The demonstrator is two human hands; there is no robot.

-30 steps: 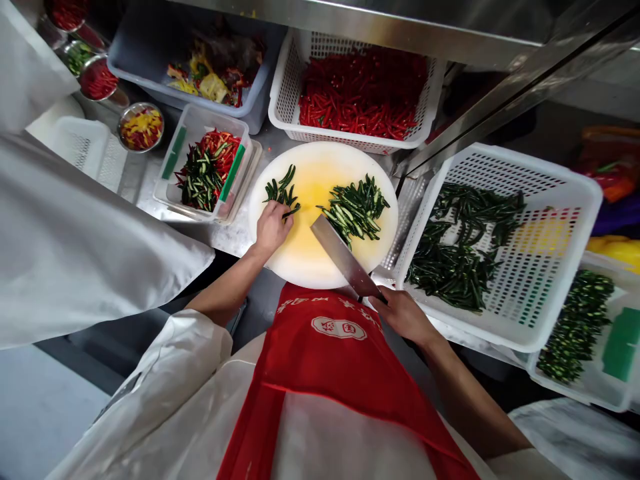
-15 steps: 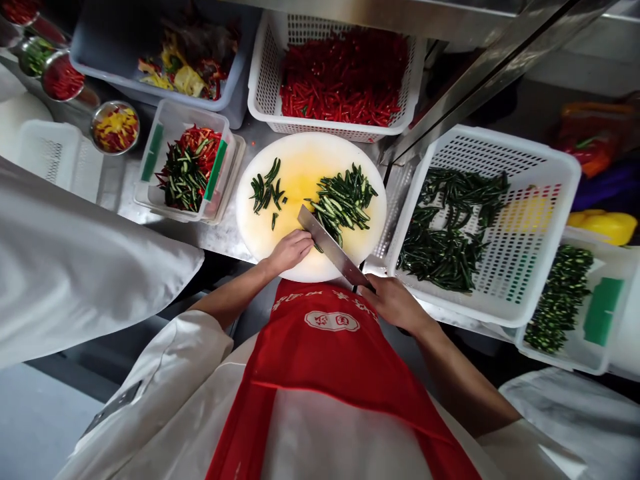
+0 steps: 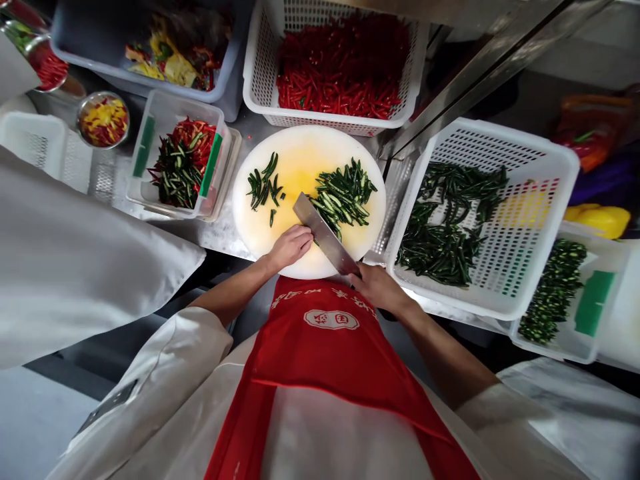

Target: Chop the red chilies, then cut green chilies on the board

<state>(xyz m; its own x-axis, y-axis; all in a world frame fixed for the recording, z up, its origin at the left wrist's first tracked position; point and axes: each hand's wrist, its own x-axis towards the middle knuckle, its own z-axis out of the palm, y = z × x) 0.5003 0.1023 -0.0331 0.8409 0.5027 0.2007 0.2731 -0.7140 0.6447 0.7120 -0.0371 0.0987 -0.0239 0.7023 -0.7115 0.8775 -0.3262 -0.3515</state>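
Observation:
On the round white cutting board [image 3: 310, 143], my right hand [image 3: 375, 285] grips a broad cleaver [image 3: 327, 239] by its handle. The blade slants across the front of the board, its tip toward the back left. My left hand [image 3: 293, 245] has its fingers curled against the blade's left side, pressing on something largely hidden, perhaps a green chili. Right of the blade lies a heap of sliced green chilies [image 3: 347, 193]. A smaller group of green chilies [image 3: 265, 181] rests at the board's left.
Behind the board stands a white basket of red chilies [image 3: 340, 117]; at right, another basket with green chilies [image 3: 500, 310]. A clear tub of cut chilies [image 3: 137, 193] and a steel bowl [image 3: 103, 120] sit left. Co-workers' white clothing [image 3: 90, 267] shows at the left and lower right.
The cleaver and my right hand have shifted slightly to the left. My left hand stays at the blade. The whole view has moved a little.

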